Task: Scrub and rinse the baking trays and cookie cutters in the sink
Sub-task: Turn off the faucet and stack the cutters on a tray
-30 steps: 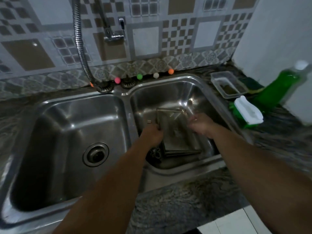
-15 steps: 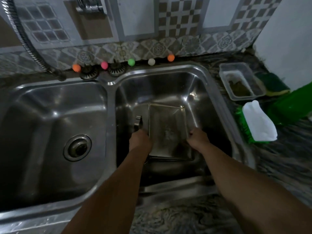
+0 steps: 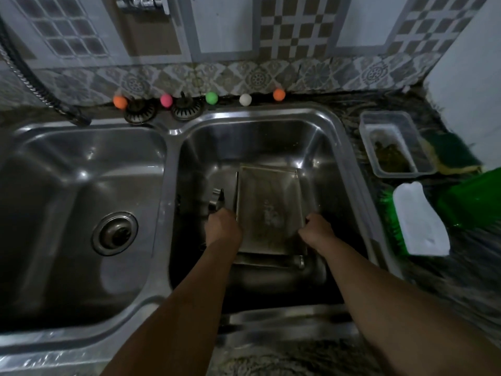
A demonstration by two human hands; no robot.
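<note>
Down in the right basin of the double sink (image 3: 173, 131): a metal baking tray (image 3: 268, 210), tilted, stacked over more metal trays at the near end. Left hand (image 3: 222, 226) curled round the tray's left edge, right hand (image 3: 315, 230) curled round its right edge, both grips closed on the rim. Just left of the tray, a metal cookie cutter (image 3: 217, 199), near the left hand; touching or not, cannot tell. On the counter (image 3: 461, 280) to the right: a clear tub (image 3: 397, 143), a sponge (image 3: 452, 153), a white-backed green brush (image 3: 417, 221). Along the far rim, five small coloured balls (image 3: 211, 97).
</note>
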